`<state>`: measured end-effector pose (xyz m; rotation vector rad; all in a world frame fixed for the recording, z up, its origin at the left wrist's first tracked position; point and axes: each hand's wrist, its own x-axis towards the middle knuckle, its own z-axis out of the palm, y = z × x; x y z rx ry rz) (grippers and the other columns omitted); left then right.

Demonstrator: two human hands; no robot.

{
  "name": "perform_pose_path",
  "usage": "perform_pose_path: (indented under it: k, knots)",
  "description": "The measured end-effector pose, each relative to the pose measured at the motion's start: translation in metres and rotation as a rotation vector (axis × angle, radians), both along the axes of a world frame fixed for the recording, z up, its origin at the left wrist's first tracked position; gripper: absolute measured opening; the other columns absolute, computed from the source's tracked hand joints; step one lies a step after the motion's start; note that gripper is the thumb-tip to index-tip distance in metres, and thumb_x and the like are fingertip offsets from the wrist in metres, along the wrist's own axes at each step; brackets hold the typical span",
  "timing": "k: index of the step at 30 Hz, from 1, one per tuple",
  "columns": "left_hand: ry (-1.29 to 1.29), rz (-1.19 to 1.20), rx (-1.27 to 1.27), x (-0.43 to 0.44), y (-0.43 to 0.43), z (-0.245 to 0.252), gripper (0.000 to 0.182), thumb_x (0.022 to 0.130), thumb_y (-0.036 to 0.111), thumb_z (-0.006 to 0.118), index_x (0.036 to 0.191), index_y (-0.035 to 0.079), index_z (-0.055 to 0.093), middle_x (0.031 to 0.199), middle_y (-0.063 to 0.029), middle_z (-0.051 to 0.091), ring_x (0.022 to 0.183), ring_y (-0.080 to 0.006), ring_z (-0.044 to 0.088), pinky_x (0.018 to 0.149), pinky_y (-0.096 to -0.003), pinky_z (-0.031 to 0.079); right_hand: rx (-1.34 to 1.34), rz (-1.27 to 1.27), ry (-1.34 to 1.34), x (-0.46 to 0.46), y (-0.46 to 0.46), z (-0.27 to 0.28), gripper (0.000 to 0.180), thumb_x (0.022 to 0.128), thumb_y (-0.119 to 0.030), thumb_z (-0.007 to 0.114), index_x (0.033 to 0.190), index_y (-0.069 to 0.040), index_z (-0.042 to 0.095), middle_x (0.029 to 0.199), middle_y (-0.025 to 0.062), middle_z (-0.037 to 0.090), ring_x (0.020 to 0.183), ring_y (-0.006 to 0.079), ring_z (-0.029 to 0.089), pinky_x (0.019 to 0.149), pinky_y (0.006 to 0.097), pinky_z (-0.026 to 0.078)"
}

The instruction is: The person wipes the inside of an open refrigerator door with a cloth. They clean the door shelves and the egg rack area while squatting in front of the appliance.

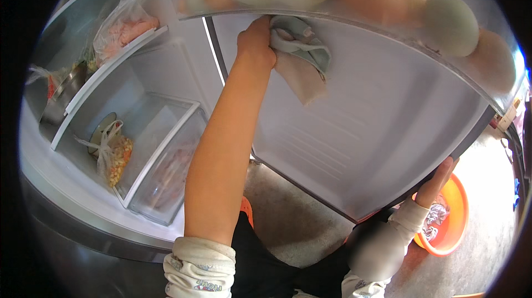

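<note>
My left hand (257, 42) reaches up under the clear door bin and grips a damp-looking cloth (301, 48), pale blue-green and beige. The cloth rests against the white inner panel of the open refrigerator door (307, 131), and one end hangs down. At the door's outer edge, low on the right, my right hand (436, 183) holds the dark rim; part of its fingers is hidden behind the door. Above the cloth, the clear plastic bin (365, 27) carries several eggs (451, 23), some pale green and some brown.
Left of my arm is the refrigerator interior: a shelf with bagged pink meat (126, 34), a metal bowl (68, 86), a knotted bag of corn kernels (120, 156) and a clear drawer (166, 185). An orange basin (459, 219) with crumpled cloths stands on the concrete floor (286, 215).
</note>
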<state>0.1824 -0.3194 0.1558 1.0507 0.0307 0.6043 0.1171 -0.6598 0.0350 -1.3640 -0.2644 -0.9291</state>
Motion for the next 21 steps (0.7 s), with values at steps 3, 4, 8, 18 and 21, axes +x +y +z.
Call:
perform_pose_path:
  k: [3,4,8,18,21]
  knots:
    - [-0.056,0.013,0.162,0.033,0.074,-0.025,0.042,0.072,0.017,0.054,0.105,-0.005,0.040,0.101,-0.0158,0.047,0.085,-0.0255,0.050,0.063,-0.0367,0.044,0.044,0.077,0.011,-0.001,0.013,0.004,0.056,0.081,-0.046,0.036,0.114,-0.001,0.034,0.109,0.0100,0.040,0.101,0.0187,0.036,0.087,0.0296,0.025]
    - [-0.025,-0.005,-0.082,0.027,0.049,-0.022,0.044,0.072,0.017,0.053,0.107,-0.005,0.038,0.102,-0.0164,0.046,0.085,-0.0257,0.050,0.063,-0.0367,0.044,0.056,0.051,0.027,-0.001,0.008,0.001,0.056,0.081,-0.046,0.036,0.115,-0.001,0.034,0.110,0.0100,0.039,0.103,0.0187,0.035,0.088,0.0297,0.024]
    - [-0.039,0.134,-0.381,-0.005,0.006,-0.045,0.052,0.072,0.015,0.054,0.112,-0.007,0.028,0.106,-0.0190,0.041,0.087,-0.0254,0.049,0.065,-0.0360,0.045,0.065,0.036,0.025,-0.001,0.005,-0.003,0.056,0.081,-0.045,0.036,0.117,-0.002,0.032,0.113,0.0102,0.038,0.104,0.0191,0.035,0.088,0.0301,0.024]
    - [0.279,0.763,-0.002,-0.026,-0.015,-0.199,0.048,0.074,0.026,0.052,0.104,-0.005,0.030,0.105,-0.0216,0.044,0.094,-0.0298,0.046,0.082,-0.0337,0.035,0.391,0.106,0.156,-0.004,0.014,-0.002,0.054,0.083,-0.044,0.032,0.119,-0.004,0.032,0.119,0.0091,0.038,0.108,0.0215,0.035,0.090,0.0316,0.028]
    - [0.434,0.811,-0.023,-0.020,-0.026,-0.250,0.040,0.075,0.025,0.050,0.097,-0.003,0.032,0.099,-0.0231,0.047,0.090,-0.0340,0.048,0.079,-0.0369,0.036,0.435,0.058,0.114,-0.014,0.021,0.012,0.051,0.083,-0.043,0.029,0.115,-0.004,0.038,0.111,0.0088,0.044,0.102,0.0206,0.040,0.088,0.0306,0.030]
